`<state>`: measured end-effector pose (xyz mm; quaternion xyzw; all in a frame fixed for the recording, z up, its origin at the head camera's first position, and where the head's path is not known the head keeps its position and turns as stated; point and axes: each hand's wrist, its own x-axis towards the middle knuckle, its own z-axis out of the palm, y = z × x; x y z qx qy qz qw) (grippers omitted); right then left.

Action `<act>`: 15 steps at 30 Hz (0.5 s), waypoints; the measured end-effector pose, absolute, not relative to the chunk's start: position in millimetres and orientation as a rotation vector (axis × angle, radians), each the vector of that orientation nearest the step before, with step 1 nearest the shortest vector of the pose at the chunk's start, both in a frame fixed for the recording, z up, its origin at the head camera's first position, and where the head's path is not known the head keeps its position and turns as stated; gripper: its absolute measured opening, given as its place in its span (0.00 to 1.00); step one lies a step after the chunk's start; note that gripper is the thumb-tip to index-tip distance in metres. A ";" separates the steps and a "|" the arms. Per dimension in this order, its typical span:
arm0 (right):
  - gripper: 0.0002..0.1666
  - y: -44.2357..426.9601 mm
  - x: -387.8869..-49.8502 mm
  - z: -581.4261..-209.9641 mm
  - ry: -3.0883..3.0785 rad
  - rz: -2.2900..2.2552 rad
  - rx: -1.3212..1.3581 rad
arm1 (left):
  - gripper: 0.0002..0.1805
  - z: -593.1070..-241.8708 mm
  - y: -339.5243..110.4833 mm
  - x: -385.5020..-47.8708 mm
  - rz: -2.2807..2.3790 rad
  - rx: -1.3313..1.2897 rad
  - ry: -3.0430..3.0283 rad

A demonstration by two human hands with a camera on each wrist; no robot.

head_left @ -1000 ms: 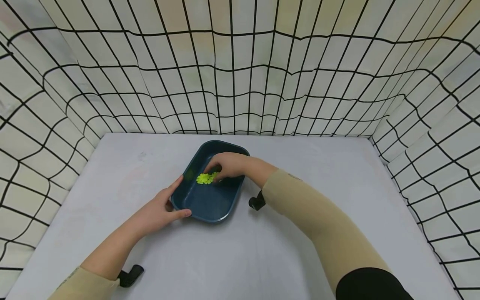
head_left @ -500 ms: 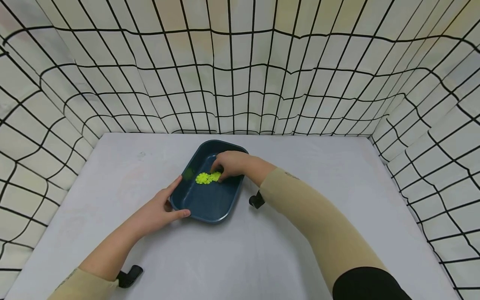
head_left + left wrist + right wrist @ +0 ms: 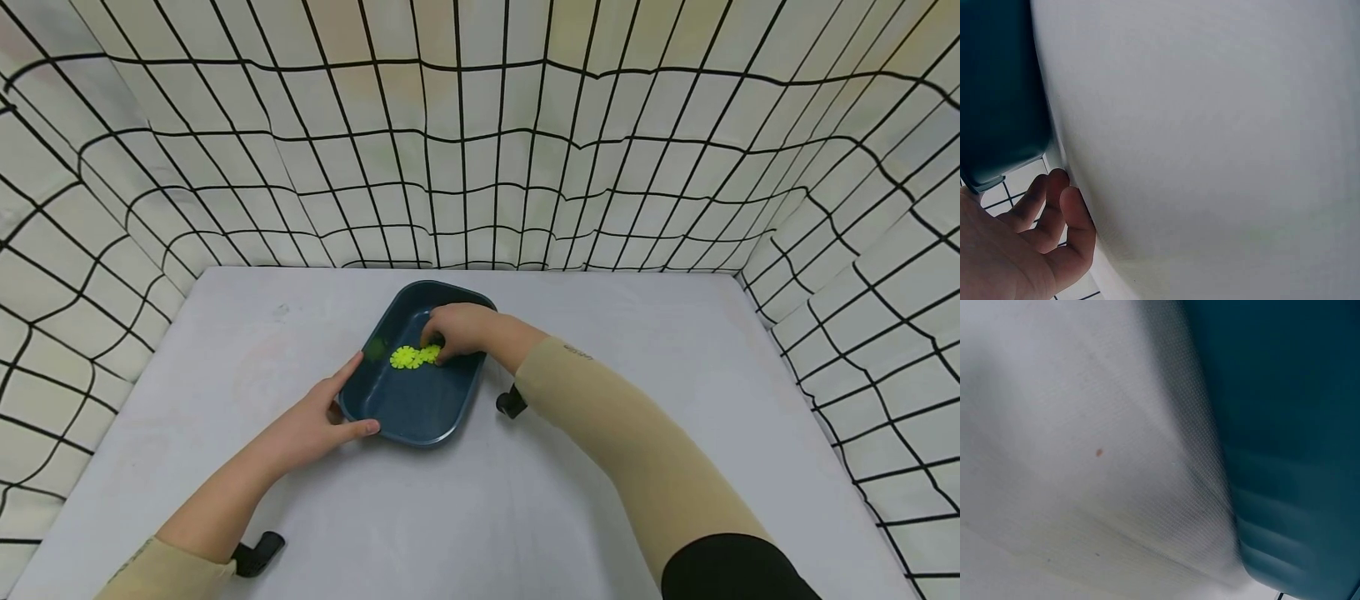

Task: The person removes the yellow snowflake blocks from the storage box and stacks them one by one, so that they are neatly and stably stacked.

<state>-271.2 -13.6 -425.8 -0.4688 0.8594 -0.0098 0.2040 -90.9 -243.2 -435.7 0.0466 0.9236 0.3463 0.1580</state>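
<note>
A dark blue rectangular tray [image 3: 408, 408] with rounded corners sits on the white table. Inside it lie bright yellow-green, notched, flower-like plastic pieces [image 3: 407, 357], overlapping in a small cluster. My left hand [image 3: 318, 423] holds the tray's near left side, thumb and index finger spread along the rim. In the left wrist view, several fingers [image 3: 1054, 212] curl beneath that side. Reaching in over the far right rim, my right hand [image 3: 461, 327] pinches the right-hand piece of the cluster [image 3: 430, 354]. The right wrist view shows only the outer wall of the tray [image 3: 1279, 456] and the cloth.
A white cloth covers the table [image 3: 637, 350]. Black netting [image 3: 480, 158] in front of pale walls surrounds its back and sides. A black wrist mount [image 3: 259, 553] sticks out by the left sleeve, and another black mount [image 3: 512, 403] by the right.
My right hand has shifted slightly right, drawing in its fingers at the right-hand piece; more of the cluster shows. Then it stays nearly still. My left hand keeps its place on the tray.
</note>
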 end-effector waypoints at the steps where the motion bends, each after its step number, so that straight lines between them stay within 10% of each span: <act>1: 0.24 -13.5 -271.2 -425.7 2.395 -0.034 -1.306 | 0.59 -435.9 -243.3 -91.0 0.990 0.132 2.641; 15: 0.28 -12.8 -271.2 -426.1 2.381 -0.064 -1.266 | 0.59 -433.9 -242.2 -89.5 1.003 0.130 2.636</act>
